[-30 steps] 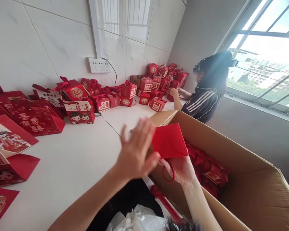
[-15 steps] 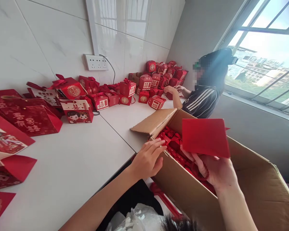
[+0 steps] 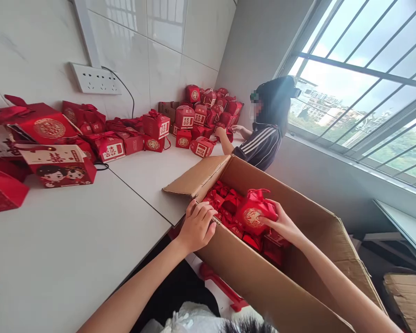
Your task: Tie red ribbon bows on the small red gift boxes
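Note:
A large open cardboard box (image 3: 263, 282) stands against the white table's edge, with several red gift boxes inside. My left hand (image 3: 197, 226) curls over the box's near rim and grips it. Inside the box, my right hand (image 3: 280, 224) is closed around a red gift box with a gold round emblem and a ribbon (image 3: 254, 213), held just above the others.
The white table (image 3: 72, 249) carries several red gift boxes and bags along the tiled wall (image 3: 107, 148), more piled in the far corner (image 3: 208, 108). Another person in a striped top (image 3: 260, 145) works at that pile. A window (image 3: 360, 97) is on the right.
My right hand no longer holds the flat red bag; it dropped into the carton and closed on a ribboned gift box. My left hand settled on the carton's rim. The view turned right.

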Available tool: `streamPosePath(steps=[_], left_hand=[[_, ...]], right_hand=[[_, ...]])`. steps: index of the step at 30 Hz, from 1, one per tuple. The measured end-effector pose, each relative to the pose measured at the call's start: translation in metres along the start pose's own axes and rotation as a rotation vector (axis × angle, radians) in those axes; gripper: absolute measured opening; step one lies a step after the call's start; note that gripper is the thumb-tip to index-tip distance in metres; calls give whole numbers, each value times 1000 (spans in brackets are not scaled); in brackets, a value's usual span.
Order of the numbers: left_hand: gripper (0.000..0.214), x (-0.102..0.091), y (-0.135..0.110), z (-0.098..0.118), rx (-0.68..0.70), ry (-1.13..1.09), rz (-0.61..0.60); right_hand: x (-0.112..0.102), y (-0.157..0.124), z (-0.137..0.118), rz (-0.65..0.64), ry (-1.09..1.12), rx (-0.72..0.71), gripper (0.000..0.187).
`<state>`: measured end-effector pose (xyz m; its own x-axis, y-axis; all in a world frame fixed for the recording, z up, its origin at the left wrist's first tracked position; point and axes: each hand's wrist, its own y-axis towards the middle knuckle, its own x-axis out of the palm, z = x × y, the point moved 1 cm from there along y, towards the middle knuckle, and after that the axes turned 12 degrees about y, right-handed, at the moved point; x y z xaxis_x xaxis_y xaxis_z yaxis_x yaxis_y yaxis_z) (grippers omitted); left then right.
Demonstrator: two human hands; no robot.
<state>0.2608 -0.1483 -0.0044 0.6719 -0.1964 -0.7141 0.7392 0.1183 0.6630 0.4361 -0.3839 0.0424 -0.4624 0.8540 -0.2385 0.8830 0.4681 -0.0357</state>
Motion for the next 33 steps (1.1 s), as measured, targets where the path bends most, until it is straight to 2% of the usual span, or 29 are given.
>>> streamPosePath(steps=[2, 3, 8, 11, 13, 19, 23, 27, 33], left_hand=[[25, 2, -1, 0, 2, 1, 12], [25, 2, -2, 0, 6, 4, 17], [24, 3, -5, 1, 7, 27, 8], [24, 3, -6, 1, 2, 40, 7], [25, 5, -7, 1, 5, 51, 15], [25, 8, -9, 0, 22, 55, 43], [25, 7, -9, 0, 18, 52, 47], [23, 6, -9, 0, 33, 48, 54], [24, 6, -9, 0, 25, 55, 47]], right_hand=[[4, 25, 27, 27, -296, -174, 69], [9, 35, 42, 10, -368, -220, 67], [52, 59, 119, -32, -414, -223, 59], [77, 64, 149, -6, -438, -199, 56], [86, 68, 161, 7, -463, -178, 56], [79, 71, 172, -5, -573, -129, 55], [65, 56, 176, -60, -591, -161, 64], [55, 44, 180, -31, -597, -175, 64], [56, 53, 166, -76, -636, -185, 63]])
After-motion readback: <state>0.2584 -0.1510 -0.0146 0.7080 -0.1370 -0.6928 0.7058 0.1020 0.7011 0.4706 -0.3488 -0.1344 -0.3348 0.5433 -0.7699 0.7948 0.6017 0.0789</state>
